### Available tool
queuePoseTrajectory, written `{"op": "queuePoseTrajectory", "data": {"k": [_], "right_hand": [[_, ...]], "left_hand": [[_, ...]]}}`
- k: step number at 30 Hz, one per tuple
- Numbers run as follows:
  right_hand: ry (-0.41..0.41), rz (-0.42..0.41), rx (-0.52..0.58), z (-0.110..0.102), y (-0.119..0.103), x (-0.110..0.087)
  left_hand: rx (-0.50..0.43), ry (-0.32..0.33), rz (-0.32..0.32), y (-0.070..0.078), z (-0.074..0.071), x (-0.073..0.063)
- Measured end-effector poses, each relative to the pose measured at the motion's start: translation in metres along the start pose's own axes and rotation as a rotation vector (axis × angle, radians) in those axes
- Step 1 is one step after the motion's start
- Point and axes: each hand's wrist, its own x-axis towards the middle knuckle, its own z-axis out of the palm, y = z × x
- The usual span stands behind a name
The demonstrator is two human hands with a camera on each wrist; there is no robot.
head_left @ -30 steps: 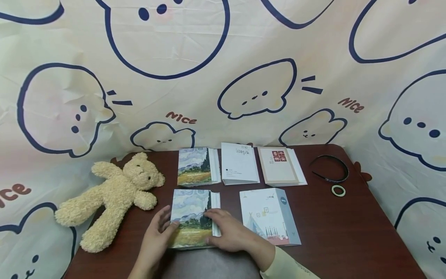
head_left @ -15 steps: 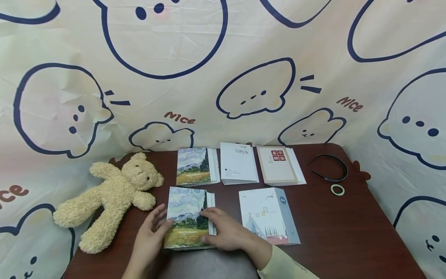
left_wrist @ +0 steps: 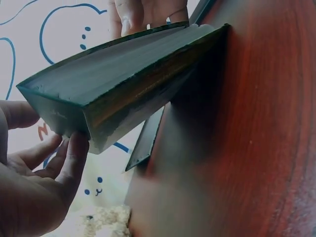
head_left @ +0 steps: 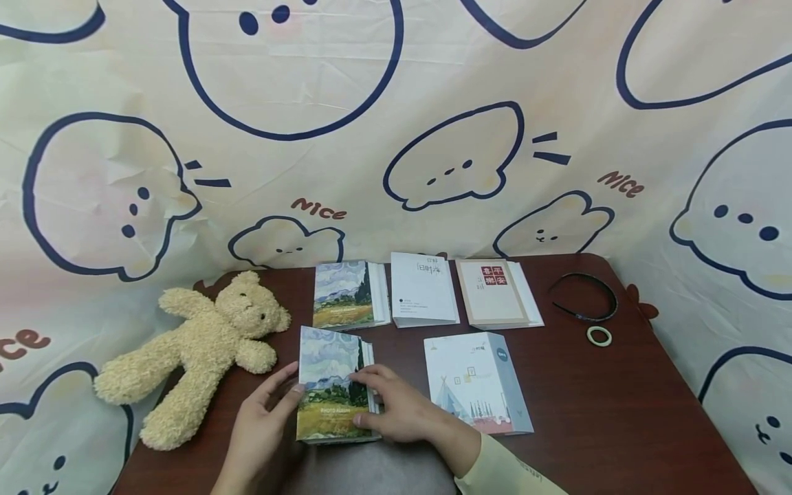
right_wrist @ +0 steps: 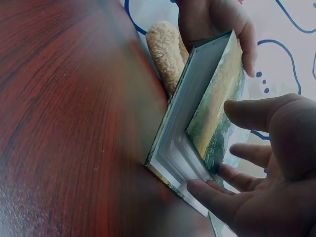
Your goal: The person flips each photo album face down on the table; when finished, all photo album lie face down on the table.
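A photo album [head_left: 328, 378] with a painted landscape cover is tilted, its spine side raised above the table. My left hand [head_left: 256, 423] holds the spine side; in the left wrist view, its fingertips [left_wrist: 76, 143] press the dark green spine [left_wrist: 61, 118], with the thumb near the cover edge. On the opposite side, my right hand [head_left: 405, 409] has its thumb on the cover and fingers at the loose edge. Pale page edges [right_wrist: 175, 143] show between the covers in the right wrist view.
Behind lie a matching album [head_left: 342, 292], a white album [head_left: 423, 292] and a beige-framed one [head_left: 495, 295]. A tent-print album [head_left: 467, 385] lies right. A teddy bear [head_left: 210, 344] is left; a black headband [head_left: 615, 299] and pale ring [head_left: 599, 336] are far right.
The album has shifted slightly left and its left side has risen, so it now tilts. Both hands have moved left with it. The other items stay in place.
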Motion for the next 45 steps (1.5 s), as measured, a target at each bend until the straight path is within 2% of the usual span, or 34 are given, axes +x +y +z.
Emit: {"op": "queuePoseTrajectory", "data": {"k": [8, 15, 18, 30, 37, 45], "right_hand": [[0.007, -0.019, 0.098, 0.000, 0.002, 0.000], [0.040, -0.027, 0.158, 0.005, 0.002, 0.002], [0.053, -0.030, 0.174, 0.005, 0.001, 0.003], [0.092, -0.017, 0.262, 0.011, 0.000, 0.005], [0.106, -0.015, 0.239, 0.012, -0.002, 0.006], [0.124, -0.020, 0.320, 0.016, -0.006, 0.008]], "left_hand": [[0.006, -0.030, 0.057, 0.008, -0.002, -0.002], [0.103, -0.012, 0.171, 0.013, 0.000, -0.003], [0.115, -0.013, 0.201, 0.015, 0.001, -0.003], [0.097, -0.041, 0.209, 0.022, 0.003, -0.001], [0.077, -0.034, 0.241, 0.026, 0.006, -0.002], [0.082, -0.025, 0.275, 0.031, 0.009, -0.001]]}}
